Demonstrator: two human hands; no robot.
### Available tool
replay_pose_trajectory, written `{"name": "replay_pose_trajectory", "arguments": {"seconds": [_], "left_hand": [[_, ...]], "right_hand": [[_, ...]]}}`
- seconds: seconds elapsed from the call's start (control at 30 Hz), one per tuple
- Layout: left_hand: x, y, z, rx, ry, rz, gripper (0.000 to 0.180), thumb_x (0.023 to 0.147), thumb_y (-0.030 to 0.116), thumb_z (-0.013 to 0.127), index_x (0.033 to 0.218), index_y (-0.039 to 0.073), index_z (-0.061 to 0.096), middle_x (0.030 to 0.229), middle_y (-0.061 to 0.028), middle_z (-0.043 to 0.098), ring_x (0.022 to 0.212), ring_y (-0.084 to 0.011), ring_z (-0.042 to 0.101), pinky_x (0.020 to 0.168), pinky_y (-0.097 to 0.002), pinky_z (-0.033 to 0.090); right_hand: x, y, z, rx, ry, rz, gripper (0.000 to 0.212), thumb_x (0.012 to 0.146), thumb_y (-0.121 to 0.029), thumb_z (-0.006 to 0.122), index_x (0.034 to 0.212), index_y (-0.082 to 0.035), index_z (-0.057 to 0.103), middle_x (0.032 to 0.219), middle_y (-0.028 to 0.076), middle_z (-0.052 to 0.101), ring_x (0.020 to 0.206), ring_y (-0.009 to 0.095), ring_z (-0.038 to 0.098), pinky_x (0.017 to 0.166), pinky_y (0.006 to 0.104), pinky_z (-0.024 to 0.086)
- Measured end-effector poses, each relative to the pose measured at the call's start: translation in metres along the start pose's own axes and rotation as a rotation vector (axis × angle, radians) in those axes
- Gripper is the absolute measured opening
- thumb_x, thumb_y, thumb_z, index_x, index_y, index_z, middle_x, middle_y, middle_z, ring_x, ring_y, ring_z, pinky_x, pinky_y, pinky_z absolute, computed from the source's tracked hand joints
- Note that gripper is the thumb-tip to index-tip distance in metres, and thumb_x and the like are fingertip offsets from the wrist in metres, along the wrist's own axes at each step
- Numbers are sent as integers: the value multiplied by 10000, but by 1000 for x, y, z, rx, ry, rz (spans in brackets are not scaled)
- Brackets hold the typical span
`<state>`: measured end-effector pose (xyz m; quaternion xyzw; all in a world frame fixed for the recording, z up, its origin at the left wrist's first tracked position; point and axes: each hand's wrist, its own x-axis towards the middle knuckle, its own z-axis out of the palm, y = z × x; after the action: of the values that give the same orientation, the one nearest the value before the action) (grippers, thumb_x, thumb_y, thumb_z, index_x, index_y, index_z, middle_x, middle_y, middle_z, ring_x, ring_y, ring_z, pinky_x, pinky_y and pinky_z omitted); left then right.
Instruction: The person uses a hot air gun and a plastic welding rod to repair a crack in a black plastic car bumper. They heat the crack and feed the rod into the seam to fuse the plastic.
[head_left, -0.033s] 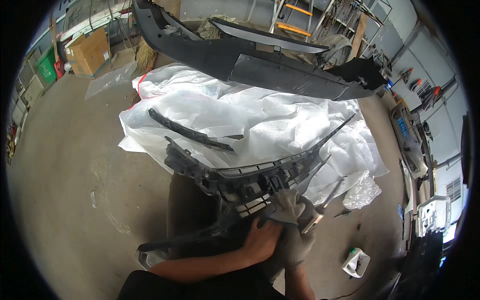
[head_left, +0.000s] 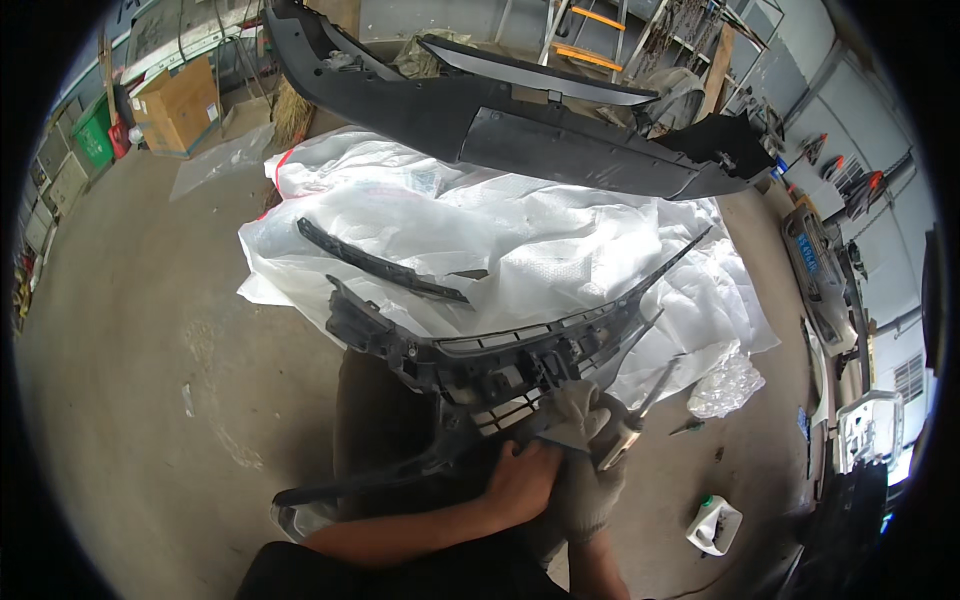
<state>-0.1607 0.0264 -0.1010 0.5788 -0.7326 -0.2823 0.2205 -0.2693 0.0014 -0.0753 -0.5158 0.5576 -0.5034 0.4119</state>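
Head view: slim tool [head_left: 630, 432] has been shifted barely leftward, same work presumably being continued, gripped by gloved right hand's [head_left: 588, 495] fingers; left hand [head_left: 525, 480] fingers' hold cannot be told; black grille frame [head_left: 465, 372] is seen across white sheet's [head_left: 560, 230] near edge, long axis left-right, tapered end pointed far-right.

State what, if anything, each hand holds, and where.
The gloved right hand holds a slim metal-shafted tool by its handle. The bare left hand lies by the black plastic grille; whether it grips cannot be told.
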Motion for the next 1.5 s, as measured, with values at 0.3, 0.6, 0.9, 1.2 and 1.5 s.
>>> {"name": "replay_pose_trajectory", "arguments": {"seconds": [0.3, 0.6, 0.9, 1.2, 1.5], "left_hand": [[29, -5, 3, -1630, 265, -223, 125, 819, 61, 536, 932, 17, 508, 851, -23, 495, 822, -110, 467, 731, -263, 392], [26, -1, -25, -1533, 370, -237, 188, 877, 119, 515, 1020, 19, 585, 894, -79, 593, 874, -170, 554, 797, -345, 432], [33, -45, 0, -314, 398, 291, 245, 889, 130, 479, 1062, 3, 596, 1037, -220, 583, 1014, -416, 530, 916, -483, 403], [44, -29, 20, -1082, 585, 111, 223, 838, -2, 567, 1049, 38, 627, 974, -84, 633, 931, -252, 624, 814, -342, 497], [76, -40, 25, -71, -121, 107, 166, 807, 159, 589, 903, 107, 714, 915, -78, 651, 887, -256, 652, 741, -390, 521]], "right_hand": [[-10, 1, -1, -105, -114, 223, 261, 802, -165, 691, 988, -31, 566, 862, 86, 659, 784, 169, 621, 699, 357, 502], [-22, 2, 3, -188, -107, 244, 214, 845, -179, 698, 938, -30, 576, 807, 82, 656, 720, 133, 611, 631, 325, 497], [-17, -23, 4, -179, -150, 138, 213, 836, -65, 660, 1011, -7, 553, 898, 33, 614, 794, 123, 575, 691, 281, 486], [-47, -33, 9, 26, -242, 291, 319, 828, 9, 644, 1126, -1, 530, 1052, 69, 598, 925, 140, 580, 781, 274, 489], [-44, -31, 11, -172, -339, 63, 206, 812, 9, 655, 987, -24, 551, 900, 36, 595, 838, 119, 571, 715, 268, 488]]}}
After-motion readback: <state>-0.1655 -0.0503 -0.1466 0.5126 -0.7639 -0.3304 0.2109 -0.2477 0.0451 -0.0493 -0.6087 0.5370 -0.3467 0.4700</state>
